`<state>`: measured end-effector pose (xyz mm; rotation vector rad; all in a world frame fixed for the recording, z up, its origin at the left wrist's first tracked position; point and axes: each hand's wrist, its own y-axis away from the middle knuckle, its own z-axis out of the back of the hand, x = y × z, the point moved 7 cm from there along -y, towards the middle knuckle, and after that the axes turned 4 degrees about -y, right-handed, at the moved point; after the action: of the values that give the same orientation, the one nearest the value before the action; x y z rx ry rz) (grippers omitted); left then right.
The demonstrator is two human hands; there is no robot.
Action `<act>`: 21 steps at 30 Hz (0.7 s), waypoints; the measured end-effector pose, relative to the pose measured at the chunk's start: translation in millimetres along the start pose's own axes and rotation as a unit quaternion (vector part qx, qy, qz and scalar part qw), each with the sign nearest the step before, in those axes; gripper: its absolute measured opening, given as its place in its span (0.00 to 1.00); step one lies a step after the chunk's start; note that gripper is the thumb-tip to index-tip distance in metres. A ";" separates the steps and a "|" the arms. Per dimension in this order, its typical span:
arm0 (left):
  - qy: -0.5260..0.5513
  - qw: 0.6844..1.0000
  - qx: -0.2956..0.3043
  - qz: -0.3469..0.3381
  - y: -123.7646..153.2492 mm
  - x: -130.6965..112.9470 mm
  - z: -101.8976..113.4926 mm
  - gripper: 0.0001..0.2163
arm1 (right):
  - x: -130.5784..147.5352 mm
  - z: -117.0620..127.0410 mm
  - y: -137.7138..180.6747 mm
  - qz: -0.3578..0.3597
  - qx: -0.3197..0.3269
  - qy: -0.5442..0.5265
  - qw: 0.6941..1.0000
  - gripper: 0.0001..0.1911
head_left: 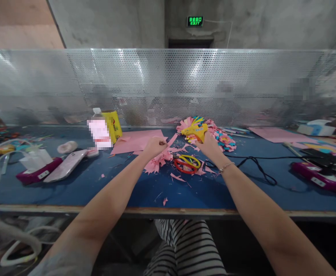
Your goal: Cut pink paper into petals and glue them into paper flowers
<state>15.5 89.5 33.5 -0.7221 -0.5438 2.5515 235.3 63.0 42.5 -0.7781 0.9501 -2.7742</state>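
My right hand (208,143) grips a yellow hot glue gun (195,132), its nozzle pointing left. In my left hand (155,144) a pink paper strip (173,140) is pinched, its far end close to the nozzle; whether the two touch I cannot tell. Fringed pink paper (158,163) lies under my left hand. Between my forearms rest scissors (186,165) with red and yellow handles, among pink scraps. Behind the glue gun sit pink, yellow and blue paper flowers (224,140), partly hidden by my right hand.
Pink paper sheets (136,140) lie behind my left hand, near a bottle (99,132) and a yellow box (114,126). At left are a phone (67,165) and a purple power strip (38,172). A black cord (257,168) trails right. A perforated metal screen (168,76) stands behind.
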 end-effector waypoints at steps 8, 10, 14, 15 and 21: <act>-0.002 1.000 -0.002 -0.001 0.3 -1.2 1.1 0.09 | 0.2 1.1 0.5 -0.003 -0.005 -0.011 1.000 0.20; -0.002 1.000 -0.001 0.001 0.4 -1.4 1.6 0.09 | 0.6 0.8 0.6 -0.002 -0.001 -0.012 1.000 0.20; -0.001 1.000 0.001 0.005 0.4 -2.0 2.0 0.09 | 2.6 0.4 0.7 0.005 0.005 -0.016 1.000 0.19; -0.002 1.000 0.000 0.007 0.5 -2.0 2.2 0.09 | 2.8 0.7 0.8 0.004 0.005 -0.017 1.000 0.19; 0.000 1.000 0.004 0.011 0.3 -1.7 2.5 0.10 | 0.1 8.2 0.9 -0.019 -0.027 -0.028 0.999 0.22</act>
<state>15.3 87.8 36.1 -0.7294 -0.5294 2.5730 239.2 57.8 47.5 -0.8868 1.0156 -2.7534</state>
